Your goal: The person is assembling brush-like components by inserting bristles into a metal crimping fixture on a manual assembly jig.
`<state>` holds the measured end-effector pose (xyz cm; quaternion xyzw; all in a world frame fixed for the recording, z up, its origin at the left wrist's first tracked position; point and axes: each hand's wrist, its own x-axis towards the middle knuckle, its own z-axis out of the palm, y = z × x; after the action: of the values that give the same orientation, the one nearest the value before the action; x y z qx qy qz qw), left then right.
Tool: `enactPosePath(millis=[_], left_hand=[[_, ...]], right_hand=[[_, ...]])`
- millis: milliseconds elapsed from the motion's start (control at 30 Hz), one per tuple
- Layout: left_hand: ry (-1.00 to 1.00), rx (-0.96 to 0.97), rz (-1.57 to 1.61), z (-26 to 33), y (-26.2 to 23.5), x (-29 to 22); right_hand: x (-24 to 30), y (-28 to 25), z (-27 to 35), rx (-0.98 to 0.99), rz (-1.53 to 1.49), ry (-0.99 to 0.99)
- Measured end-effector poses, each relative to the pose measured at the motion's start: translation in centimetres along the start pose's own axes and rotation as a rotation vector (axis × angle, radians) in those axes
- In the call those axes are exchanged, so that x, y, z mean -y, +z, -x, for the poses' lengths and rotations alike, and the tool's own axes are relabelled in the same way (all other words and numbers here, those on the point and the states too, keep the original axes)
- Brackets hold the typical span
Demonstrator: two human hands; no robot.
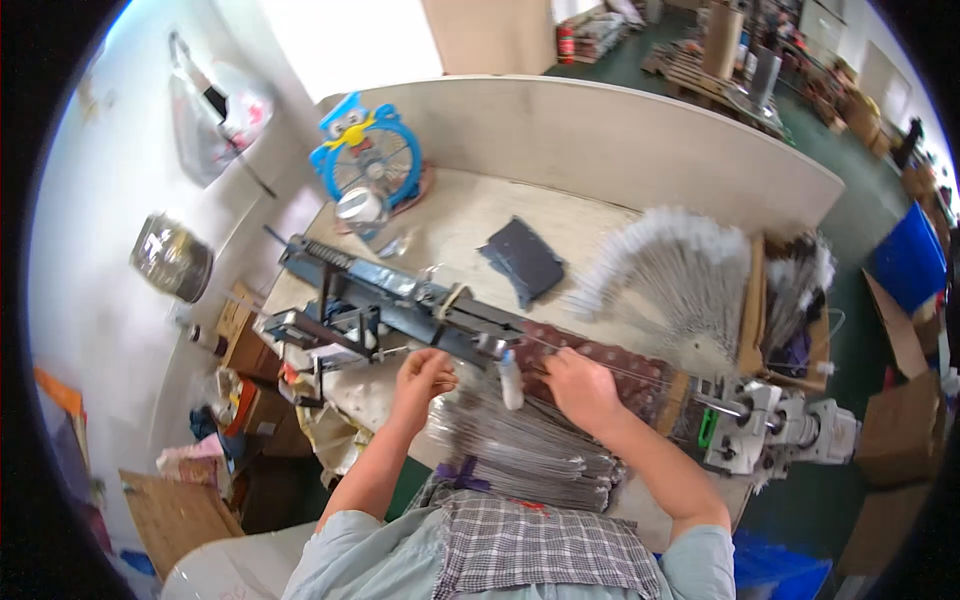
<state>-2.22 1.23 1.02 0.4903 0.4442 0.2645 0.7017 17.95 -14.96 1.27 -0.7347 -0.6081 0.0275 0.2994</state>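
My left hand (422, 378) pinches thin metal wire (390, 351) at the dark blue machine (400, 300); my right hand (580, 388), fingers curled, presses bundled grey wires (520, 440) beside a small white bottle (511, 380).

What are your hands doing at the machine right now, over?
Left hand closed at dark metal machine. Right hand on thin wire. Small white bottle upright between hands.

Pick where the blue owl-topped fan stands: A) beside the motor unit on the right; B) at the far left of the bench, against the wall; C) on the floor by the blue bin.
B: the blue fan stands at the workbench's far left end against the white wall, well beyond both hands.
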Motion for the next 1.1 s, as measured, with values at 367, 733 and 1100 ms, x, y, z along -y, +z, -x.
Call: enactPosePath(millis=[367, 733, 1100], left_hand=[[-0.208, -0.133, 0.498, -1.8, -10.5, 1.4], [-0.033, 0.188, 0.253, 5.1, 4.1, 0.1], [0.083, 0.513, 0.14, 4.2, 15.3, 1.2]], right_hand=[[1.7, -2.0, -0.5, 0.109, -0.136, 0.075], [2.7, -9.9, -0.7, -0.134, -0.004, -0.036], [-1.0, -11.1, 2.7, -0.218, -0.335, 0.315]])
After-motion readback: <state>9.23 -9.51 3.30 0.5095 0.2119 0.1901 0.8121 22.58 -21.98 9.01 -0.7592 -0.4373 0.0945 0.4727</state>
